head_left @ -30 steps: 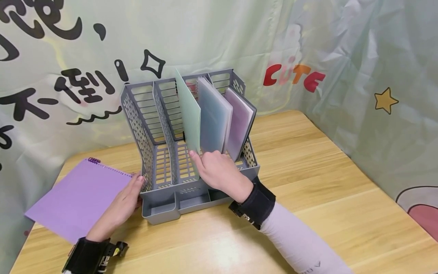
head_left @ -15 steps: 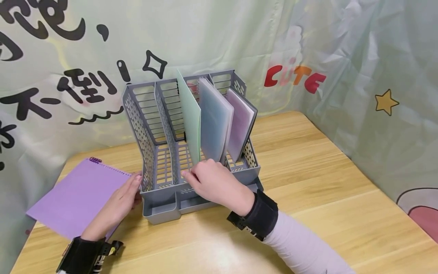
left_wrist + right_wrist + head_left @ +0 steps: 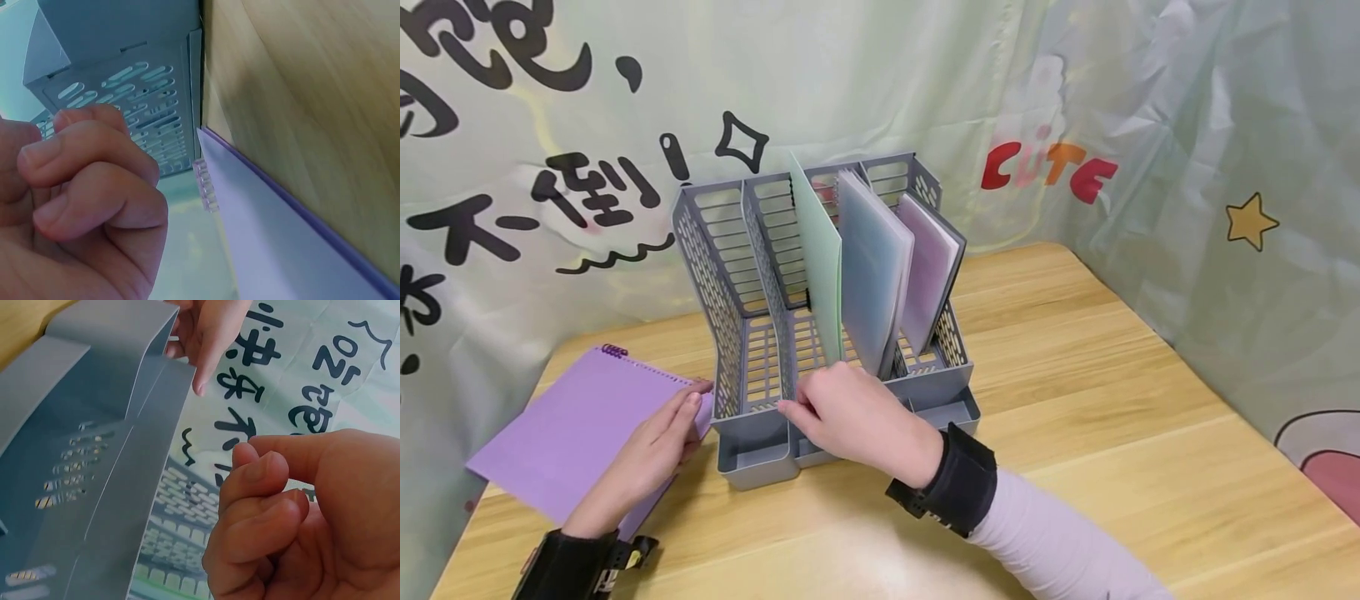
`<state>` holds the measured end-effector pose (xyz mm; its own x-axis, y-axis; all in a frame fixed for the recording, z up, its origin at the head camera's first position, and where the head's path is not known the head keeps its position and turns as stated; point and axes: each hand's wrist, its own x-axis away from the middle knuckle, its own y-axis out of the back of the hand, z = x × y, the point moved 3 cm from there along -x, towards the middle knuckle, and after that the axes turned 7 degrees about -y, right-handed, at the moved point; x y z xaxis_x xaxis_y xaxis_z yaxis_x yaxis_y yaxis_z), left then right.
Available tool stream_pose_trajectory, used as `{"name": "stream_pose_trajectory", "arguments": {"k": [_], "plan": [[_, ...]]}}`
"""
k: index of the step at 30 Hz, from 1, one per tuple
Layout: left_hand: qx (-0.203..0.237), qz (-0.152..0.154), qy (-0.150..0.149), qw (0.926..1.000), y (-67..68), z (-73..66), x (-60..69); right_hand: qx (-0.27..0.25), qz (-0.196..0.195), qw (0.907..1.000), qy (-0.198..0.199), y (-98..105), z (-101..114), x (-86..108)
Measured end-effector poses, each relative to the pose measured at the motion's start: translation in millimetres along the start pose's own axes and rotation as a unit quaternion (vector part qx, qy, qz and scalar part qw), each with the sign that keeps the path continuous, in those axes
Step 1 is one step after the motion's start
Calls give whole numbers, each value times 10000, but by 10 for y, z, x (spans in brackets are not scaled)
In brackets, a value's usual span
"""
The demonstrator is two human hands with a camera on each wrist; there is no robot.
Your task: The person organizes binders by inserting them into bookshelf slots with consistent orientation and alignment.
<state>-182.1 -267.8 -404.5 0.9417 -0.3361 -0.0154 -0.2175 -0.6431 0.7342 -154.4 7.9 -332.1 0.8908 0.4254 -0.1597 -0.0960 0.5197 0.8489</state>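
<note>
A grey desktop file rack (image 3: pixel 730 333) stands on the table, with upright dividers and small front trays. In it stand a pale green notebook (image 3: pixel 818 258), a blue-covered notebook (image 3: pixel 872 279) and a smaller purple-pink notebook (image 3: pixel 925 275). My right hand (image 3: pixel 861 421) hovers over the rack's front edge, its fingers loosely curled round nothing. A purple spiral notebook (image 3: pixel 565 425) lies left of the rack. Over its right edge is my left hand (image 3: pixel 651 454), close to the rack's side wall; the left wrist view shows its fingers (image 3: pixel 119 194) loosely bent, holding nothing.
The wooden table (image 3: pixel 1112 417) extends to the right of the rack. Behind it hangs a printed cloth backdrop (image 3: pixel 880 75) with lettering. A dark, thin item (image 3: pixel 958 258) stands at the right of the smallest notebook.
My right hand has let go of the pale green notebook and moved left and down to the rack's front edge. The left hand has shifted slightly left and down.
</note>
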Motion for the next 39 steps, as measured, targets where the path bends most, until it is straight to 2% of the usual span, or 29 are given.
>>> {"name": "stream_pose_trajectory", "arguments": {"k": [10, 14, 19, 23, 33, 39], "plan": [[-151, -97, 178, 9997, 118, 114, 113, 402, 275, 9987, 176, -151, 235, -28], [-250, -133, 206, 9994, 180, 182, 179, 664, 282, 9967, 368, -216, 358, -34], [-310, -289, 232, 9988, 258, 266, 243, 854, 235, 9942, 617, -302, 484, -45], [-377, -408, 256, 9981, 312, 343, 315, 859, 369, 9931, 713, -381, 544, -69], [-629, -529, 647, 9945, 482, 537, 480, 1308, 474, 9868, 824, -545, 697, -152], [-670, -579, 733, 9934, 585, 621, 546, 1583, 561, 9809, 980, -652, 800, -194]]}}
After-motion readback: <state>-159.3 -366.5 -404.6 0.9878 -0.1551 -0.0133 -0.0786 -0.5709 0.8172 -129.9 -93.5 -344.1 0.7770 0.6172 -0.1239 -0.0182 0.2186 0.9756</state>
